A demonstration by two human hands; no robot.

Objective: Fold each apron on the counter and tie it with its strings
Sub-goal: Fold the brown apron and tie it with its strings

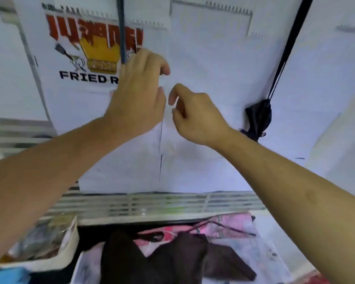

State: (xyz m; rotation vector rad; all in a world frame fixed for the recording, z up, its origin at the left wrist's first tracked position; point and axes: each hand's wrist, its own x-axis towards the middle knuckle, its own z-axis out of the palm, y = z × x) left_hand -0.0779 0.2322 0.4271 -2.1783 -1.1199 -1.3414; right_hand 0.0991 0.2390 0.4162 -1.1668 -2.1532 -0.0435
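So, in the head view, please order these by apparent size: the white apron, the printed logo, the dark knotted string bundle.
1. white apron
2. printed logo
3. dark knotted string bundle

All lie on one surface, so nearness hardly matters.

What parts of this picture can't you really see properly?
- Printed logo, head view: its words are cut short behind the left hand.
- Right hand: blur hides whether its fingers pinch the white apron.
- Dark strings: their top runs off the frame edge.
- Dark cloth below: too blurred to name.
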